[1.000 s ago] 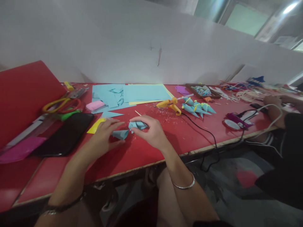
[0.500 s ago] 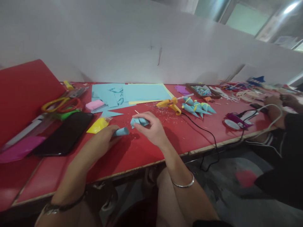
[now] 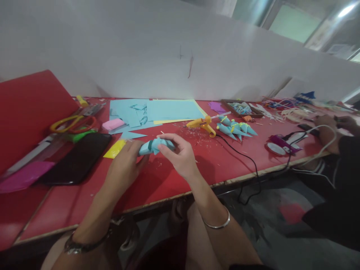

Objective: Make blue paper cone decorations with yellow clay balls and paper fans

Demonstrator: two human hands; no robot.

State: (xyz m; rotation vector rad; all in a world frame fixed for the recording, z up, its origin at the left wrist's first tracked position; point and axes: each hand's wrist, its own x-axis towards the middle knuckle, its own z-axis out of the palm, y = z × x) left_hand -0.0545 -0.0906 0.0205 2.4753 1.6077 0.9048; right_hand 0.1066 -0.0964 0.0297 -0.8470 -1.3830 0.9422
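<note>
1. My left hand [image 3: 123, 161] is gripping a rolled blue paper piece [image 3: 144, 149], while my right hand [image 3: 182, 153] is pinching a folded blue paper bundle [image 3: 166, 144] between thumb and fingers.

2. The gap is closing: half a second ago the roll was lying apart from the bundle, and now the two are meeting end to end above the red table [image 3: 208, 159]. My fingers are hiding part of the contact, so I cannot tell whether they are actually joined.

3. The work, in my judgement, is shifting from handling separate pieces to fitting them against each other; my steady pinch is probably keeping the bundle's folds from springing open.

4. Beyond my right hand, the yellow glue gun [image 3: 200, 123] is lying unheld beside blue cones with yellow trim [image 3: 233, 128].

5. Behind the work, blue paper sheets [image 3: 176, 110] are lying flat by the wall, and a yellow packet [image 3: 114, 149] is resting just beside my left hand.
</note>
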